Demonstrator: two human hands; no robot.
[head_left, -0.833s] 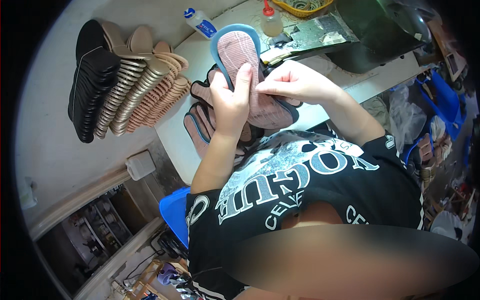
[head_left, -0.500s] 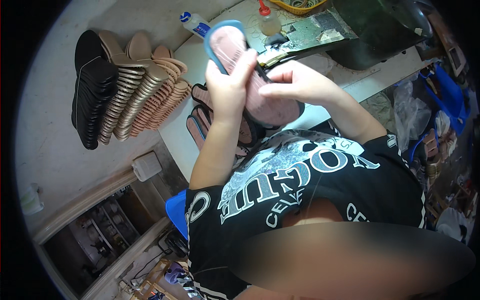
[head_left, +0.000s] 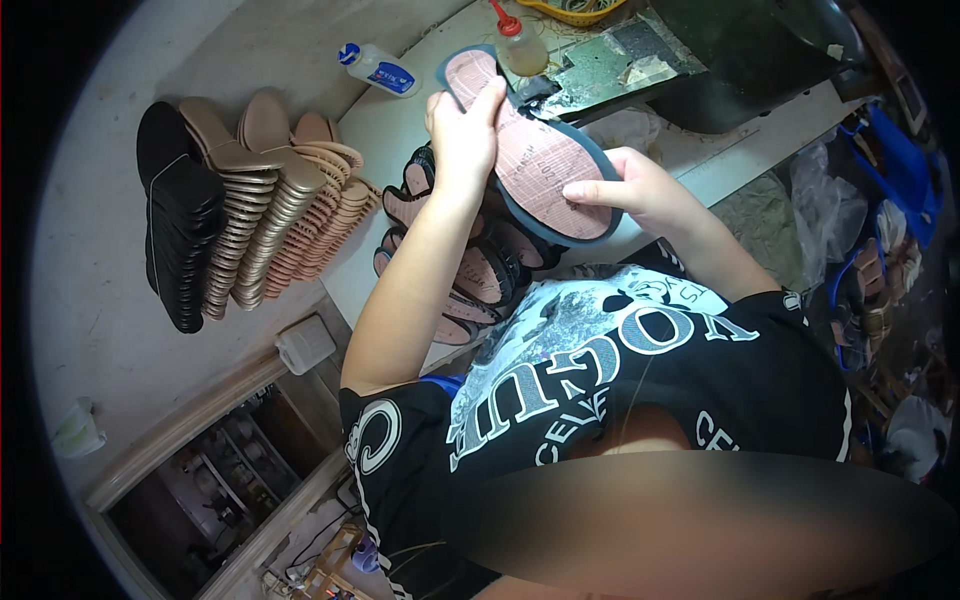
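1. Presently, w/ both hands, we hold one pink sole (head_left: 545, 165) above the white table (head_left: 395, 125), its pink face turned toward the cam.
2. L hand (head_left: 462, 150): partly closed, it grips the narrow upper end. The thumb lies along the pink face, pointing up; the other fingers go behind the L edge and are mostly hidden.
3. Our L forearm rises steeply, leaning slightly to R, w/ the elbow low, near our black sleeve (head_left: 425, 425).
4. R hand (head_left: 655, 195): half closed, it pinches the wide lower end at its R edge. The thumb is almost straight, pointing L across the pink face; the fingers are behind, so we can't tell how they bend.
5. Our R forearm comes diagonally from lower R.
6. The sole is tilted: narrow end upper L, wide end lower R, w/ dark blue-grey rim.
7. Near its top is a squeeze bottle (head_left: 522, 50) w/ red cap; beside our L forearm, a pile of other soles (head_left: 482, 275).
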